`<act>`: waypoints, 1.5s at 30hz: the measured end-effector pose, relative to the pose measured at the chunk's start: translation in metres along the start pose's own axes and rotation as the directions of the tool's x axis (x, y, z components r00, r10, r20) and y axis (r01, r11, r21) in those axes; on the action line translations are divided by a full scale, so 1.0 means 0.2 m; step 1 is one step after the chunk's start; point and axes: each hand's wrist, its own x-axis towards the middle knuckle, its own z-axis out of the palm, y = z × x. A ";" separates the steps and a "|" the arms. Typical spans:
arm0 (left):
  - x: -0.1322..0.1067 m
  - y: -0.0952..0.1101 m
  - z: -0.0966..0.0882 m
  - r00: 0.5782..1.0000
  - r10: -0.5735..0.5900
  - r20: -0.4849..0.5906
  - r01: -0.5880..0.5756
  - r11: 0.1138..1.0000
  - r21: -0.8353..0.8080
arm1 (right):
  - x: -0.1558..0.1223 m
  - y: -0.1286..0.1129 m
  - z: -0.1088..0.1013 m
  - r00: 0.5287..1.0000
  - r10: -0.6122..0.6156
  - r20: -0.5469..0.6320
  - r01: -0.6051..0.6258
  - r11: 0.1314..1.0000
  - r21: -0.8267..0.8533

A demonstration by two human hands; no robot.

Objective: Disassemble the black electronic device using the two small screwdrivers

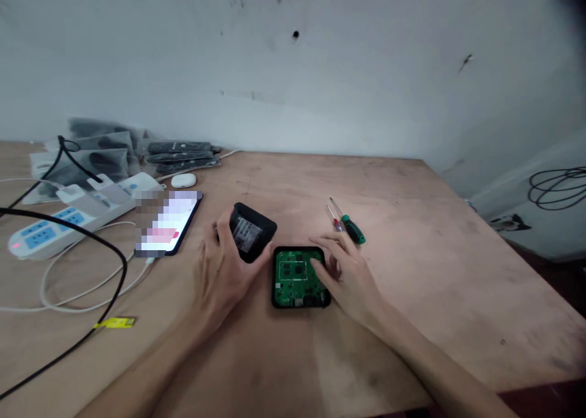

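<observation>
Wall (pixel 366 88) at the back, wooden table (pixel 458 271) below it. Everything in play sits on the near-middle of the table.

Left side, big to small: power strip (pixel 72 218) with two adapters plugged in, clear bags (pixel 107 143) with dark contents behind it, then bagged black remotes (pixel 183 155) just to their right. Phone (pixel 169 223), screen lit and partly pixelated, lies between the strip and the left hand, white cable (pixel 43 284) at its near end.

Hands are apart, one either side of the open unit. Left hand (pixel 224 271) has the black cover (pixel 256 219) clamped between thumb and fingers, printed label up, cover turned at an angle. Cover is at the unit's far-left corner; left thumb tip ends just beside that corner.

Open black case (pixel 274 281) lies flat between the hands, green circuit board (pixel 293 287) face up inside, connectors along the near edge. Right hand (pixel 350 268) is at the case's right side: index finger by the far-right corner, thumb over the board's right part. Fingers are half curled; can't tell from this angle if they grip the case or just hover.

Green-handled screwdriver (pixel 353 230) and a thinner red one (pixel 337 224) lie side by side just beyond the right hand. White rounded box (pixel 184 180) behind the phone. Smallest: yellow tag (pixel 119 323) on the black cable (pixel 125 268), near-left.
</observation>
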 end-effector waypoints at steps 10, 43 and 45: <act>-0.02 -0.02 -0.02 0.986 0.142 -0.092 -0.155 0.975 -0.161 | -0.15 -0.15 -0.03 0.933 -0.053 0.357 0.129 0.973 -0.192; -0.05 -0.03 -0.03 0.981 0.195 0.004 -0.109 0.565 -0.818 | 0.24 0.09 0.01 0.973 -0.141 0.184 0.159 0.983 -0.088; -0.05 -0.02 -0.02 0.977 0.212 -0.013 -0.126 0.530 -0.838 | 0.24 0.09 0.01 0.974 -0.141 0.179 0.155 0.986 -0.067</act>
